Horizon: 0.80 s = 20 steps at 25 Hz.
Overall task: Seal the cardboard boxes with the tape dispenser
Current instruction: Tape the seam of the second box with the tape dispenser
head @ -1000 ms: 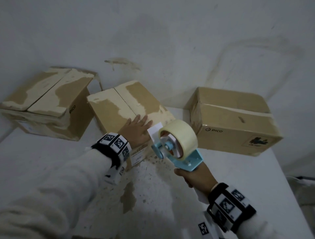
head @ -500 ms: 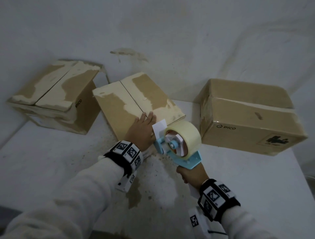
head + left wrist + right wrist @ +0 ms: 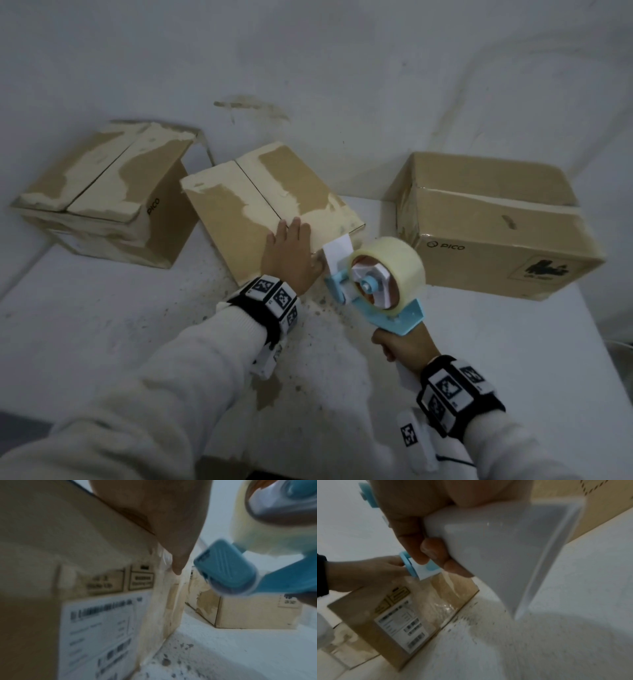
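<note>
A cardboard box [image 3: 102,192] with its top flaps closed and no tape over the seam is sitting at the far left of the white tabletop [image 3: 102,342], close against the wall [image 3: 308,51]. Just right of it, a second box [image 3: 260,202] is standing at an angle with its seam also bare, and I am pressing my left hand [image 3: 291,253] flat on its near corner, fingers straight and together, thumb hanging over the front edge beside the printed label [image 3: 101,626]. Brown crumbs [image 3: 308,308] are lying scattered on the tabletop below that corner. Next to my left hand I am holding the blue tape dispenser [image 3: 380,291], its front end right at the box's near edge, with a white tab [image 3: 337,255] sticking up there and the pale roll of tape [image 3: 394,263] riding on top. My right hand [image 3: 404,346] is gripping the dispenser's handle from below, fingers curled tightly around it. Farther right, well apart from my hands, a third box [image 3: 496,233] is lying on the tabletop with a strip of tape along its top.
</note>
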{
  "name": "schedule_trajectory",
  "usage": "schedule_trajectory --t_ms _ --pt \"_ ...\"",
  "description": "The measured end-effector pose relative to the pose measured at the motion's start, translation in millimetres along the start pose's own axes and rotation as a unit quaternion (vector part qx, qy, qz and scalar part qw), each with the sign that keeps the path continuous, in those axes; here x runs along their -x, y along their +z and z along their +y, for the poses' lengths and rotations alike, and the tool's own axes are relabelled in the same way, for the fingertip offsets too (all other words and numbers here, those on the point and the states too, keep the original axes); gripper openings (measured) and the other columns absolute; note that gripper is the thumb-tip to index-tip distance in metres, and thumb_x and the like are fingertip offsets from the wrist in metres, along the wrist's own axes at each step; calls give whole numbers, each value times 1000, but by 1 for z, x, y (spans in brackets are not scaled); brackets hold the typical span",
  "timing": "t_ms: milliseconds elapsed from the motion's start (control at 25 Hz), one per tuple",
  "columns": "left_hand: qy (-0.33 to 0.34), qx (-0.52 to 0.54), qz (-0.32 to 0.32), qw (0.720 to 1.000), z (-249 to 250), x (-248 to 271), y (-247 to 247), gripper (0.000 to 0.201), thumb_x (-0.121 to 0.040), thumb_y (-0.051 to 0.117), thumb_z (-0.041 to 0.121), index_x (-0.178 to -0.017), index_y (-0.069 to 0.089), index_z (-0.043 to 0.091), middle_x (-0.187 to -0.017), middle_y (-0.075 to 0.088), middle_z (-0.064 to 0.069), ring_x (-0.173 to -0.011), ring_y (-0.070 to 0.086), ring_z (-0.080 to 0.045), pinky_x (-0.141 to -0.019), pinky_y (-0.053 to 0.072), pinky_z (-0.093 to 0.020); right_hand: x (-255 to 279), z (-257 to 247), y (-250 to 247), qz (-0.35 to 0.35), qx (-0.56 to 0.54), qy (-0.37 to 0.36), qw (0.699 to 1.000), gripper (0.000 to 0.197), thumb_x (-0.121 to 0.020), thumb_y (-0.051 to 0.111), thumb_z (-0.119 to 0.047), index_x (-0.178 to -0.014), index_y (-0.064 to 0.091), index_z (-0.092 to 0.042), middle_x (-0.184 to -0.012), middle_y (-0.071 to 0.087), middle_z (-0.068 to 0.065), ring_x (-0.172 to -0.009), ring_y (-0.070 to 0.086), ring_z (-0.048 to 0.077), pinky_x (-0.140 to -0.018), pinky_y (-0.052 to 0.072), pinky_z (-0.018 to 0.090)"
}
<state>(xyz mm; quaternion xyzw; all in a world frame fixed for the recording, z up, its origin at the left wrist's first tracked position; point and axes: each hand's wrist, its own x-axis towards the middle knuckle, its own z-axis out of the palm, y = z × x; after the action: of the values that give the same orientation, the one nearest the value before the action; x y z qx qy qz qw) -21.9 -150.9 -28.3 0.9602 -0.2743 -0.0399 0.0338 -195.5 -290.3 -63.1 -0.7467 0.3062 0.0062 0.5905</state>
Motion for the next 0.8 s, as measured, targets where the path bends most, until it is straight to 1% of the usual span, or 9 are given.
schedule_trajectory --t_ms 160,320,400,480,560,600,720,760,800 --pt "20 -83 39 996 3 -1 8 77 -90 37 58 -149 7 18 -157 14 -9 -141 20 -36 -111 27 -47 1 -22 -23 30 1 -44 999 26 -70 62 10 -56 46 -5 -47 48 11 -40 42 21 -50 37 34" --pt "83 -112 11 990 -8 7 4 79 -89 45 55 -150 8 21 -156 15 -11 -140 21 -37 -109 29 -45 2 -53 -32 28 7 -96 995 26 -71 62 9 -56 46 -5 -47 48 12 -41 42 21 -52 39 36" --pt "158 -117 33 980 -23 17 4 84 -79 60 57 -147 25 21 -149 35 -15 -132 39 -39 -101 42 -46 5 -70 -34 22 9 -122 992 28 -72 63 10 -54 46 -4 -47 47 14 -39 42 20 -52 39 36" --pt "261 -134 58 954 -48 26 8 88 -65 73 58 -136 41 19 -134 55 -16 -114 57 -40 -86 54 -47 8 -87 -34 -2 34 -148 988 31 -72 65 6 -49 46 -3 -45 49 15 -40 44 22 -52 40 34" --pt "351 -152 76 921 -73 28 7 84 -65 72 58 -133 40 19 -132 58 -13 -113 60 -36 -85 55 -44 10 -103 -32 -28 57 -161 985 34 -74 66 3 -48 46 -6 -44 49 11 -40 45 19 -50 42 29" --pt "368 -161 79 912 -83 27 3 82 -66 72 56 -132 40 20 -131 58 -11 -114 60 -33 -86 54 -43 11 -109 -30 -39 62 -163 984 35 -75 66 2 -48 45 -7 -42 49 7 -39 44 17 -48 41 26" --pt "329 -117 87 933 -95 26 -8 73 -65 67 50 -130 49 23 -131 59 -9 -118 58 -30 -89 52 -44 10 -124 -16 -67 59 -170 981 37 -77 65 3 -49 45 -10 -37 48 -2 -36 43 12 -44 40 23" --pt "293 -22 94 951 -92 26 -13 66 -68 57 47 -128 54 21 -132 57 -10 -121 55 -31 -94 49 -43 9 -128 -10 -72 56 -173 981 36 -77 65 3 -49 46 -10 -36 48 -3 -36 43 12 -44 39 23" --pt "213 122 89 965 -84 28 -22 58 -74 49 45 -126 58 20 -133 56 -10 -123 53 -29 -99 45 -41 9 -130 -4 -74 50 -176 980 36 -77 65 4 -50 46 -10 -36 48 -3 -36 43 11 -44 39 24"
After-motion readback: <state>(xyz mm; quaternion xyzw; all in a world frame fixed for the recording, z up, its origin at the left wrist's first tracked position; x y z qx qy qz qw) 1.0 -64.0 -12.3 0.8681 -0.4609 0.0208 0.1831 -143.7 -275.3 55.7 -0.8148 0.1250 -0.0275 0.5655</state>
